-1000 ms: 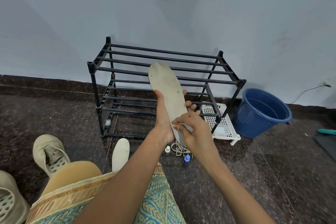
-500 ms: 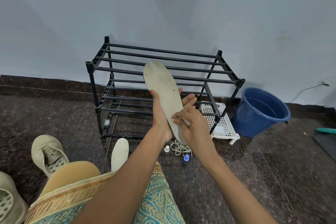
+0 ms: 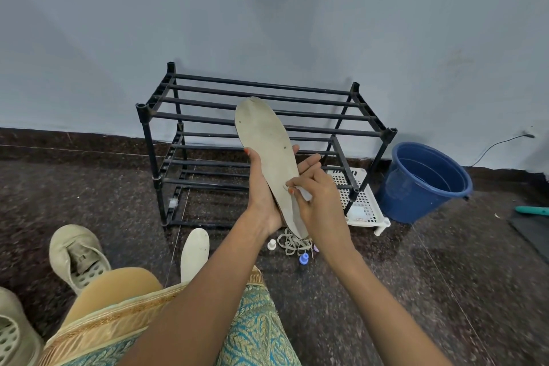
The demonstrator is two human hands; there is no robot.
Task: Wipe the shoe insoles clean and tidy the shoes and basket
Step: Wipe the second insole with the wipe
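Fabric (image 3: 258, 333) in teal and gold lies over the lap at the bottom edge, with a bent knee (image 3: 113, 285) to its left. Two beige shoes stand on the dark speckled floor (image 3: 386, 306) at that side: the near shoe (image 3: 15, 336) is cut by the frame, and the far shoe (image 3: 75, 255) lies just beyond the knee. A spare insole (image 3: 194, 252) lies flat on the floor beside the knee.

Above the floor, the left grip (image 3: 264, 190) clasps the held insole (image 3: 267, 140) from behind, thumb over its left edge, fingers showing past its right edge; the toe end points up and away. The right grip (image 3: 320, 205) pinches a white scrap (image 3: 304, 194) against the insole's lower half; cloth or tissue, I cannot tell.

Under the hands lie tangled laces (image 3: 292, 242), a white cap (image 3: 271, 244) and a blue cap (image 3: 304, 259). Beyond them stands a black rack (image 3: 326, 129) against the pale wall (image 3: 267, 9). A white basket (image 3: 362, 205) sits on the floor at the rack's right end, partly under it, and a blue bucket (image 3: 416, 187) stands just beside the basket.
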